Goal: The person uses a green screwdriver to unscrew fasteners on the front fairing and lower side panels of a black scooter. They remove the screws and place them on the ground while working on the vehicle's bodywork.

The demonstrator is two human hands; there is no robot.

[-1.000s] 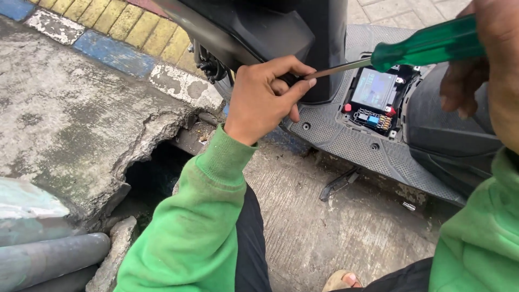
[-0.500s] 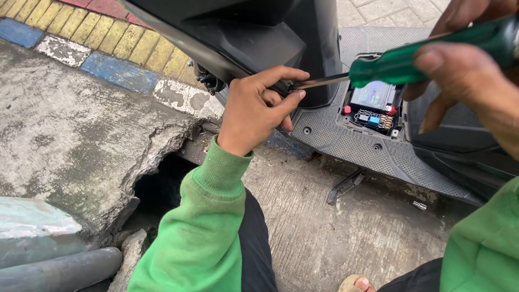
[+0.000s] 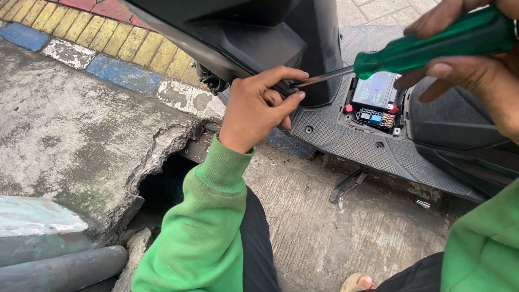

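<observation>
My right hand (image 3: 476,70) grips the green handle of a long screwdriver (image 3: 427,46). Its metal shaft runs left and down to the black body panel (image 3: 243,43) of a scooter. My left hand (image 3: 259,108) pinches the shaft's tip between thumb and fingers, right against the panel. Both arms wear green sleeves. Behind the shaft, an open hatch in the scooter's footboard (image 3: 346,140) shows a dark battery (image 3: 377,89) with red terminal caps and a small coloured fuse block.
The scooter's side stand (image 3: 346,184) rests on rough concrete. A small metal bit (image 3: 423,204) lies on the ground under the footboard. A broken slab leaves a dark hole (image 3: 162,189) at left. A painted kerb (image 3: 108,59) runs behind. My sandalled toe (image 3: 361,282) shows below.
The view has shifted a little. My right hand has moved the screwdriver handle up and to the right; my left hand stays on the shaft's tip at the panel.
</observation>
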